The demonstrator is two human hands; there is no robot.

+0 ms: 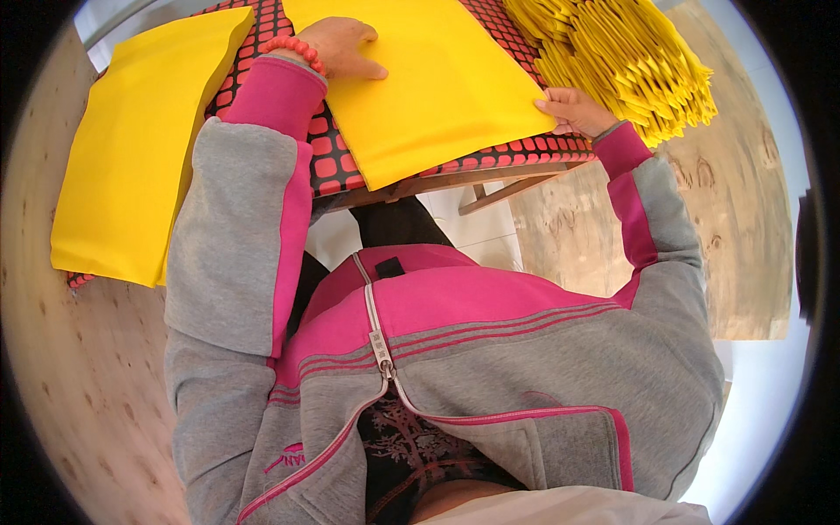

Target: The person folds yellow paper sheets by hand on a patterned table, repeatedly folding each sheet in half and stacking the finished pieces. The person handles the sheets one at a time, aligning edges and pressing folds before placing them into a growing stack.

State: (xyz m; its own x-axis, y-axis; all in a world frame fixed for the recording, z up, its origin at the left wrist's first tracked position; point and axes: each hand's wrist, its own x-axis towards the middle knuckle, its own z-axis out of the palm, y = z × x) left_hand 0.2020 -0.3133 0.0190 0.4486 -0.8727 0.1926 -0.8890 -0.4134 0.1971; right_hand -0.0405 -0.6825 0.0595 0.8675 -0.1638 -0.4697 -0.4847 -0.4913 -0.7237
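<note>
One yellow piece underway: left hand spread, right hand pinching its edge; stack left of it, bundle right; which done, we can't tell.

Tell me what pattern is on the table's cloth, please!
The cloth is black with red rounded squares. It shows best in the head view.

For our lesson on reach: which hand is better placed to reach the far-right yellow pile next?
Probably the right hand: it is beside the yellow pile, though it grips the edge of the yellow sheet. The left hand is over the sheet's other side, farther away.
</note>
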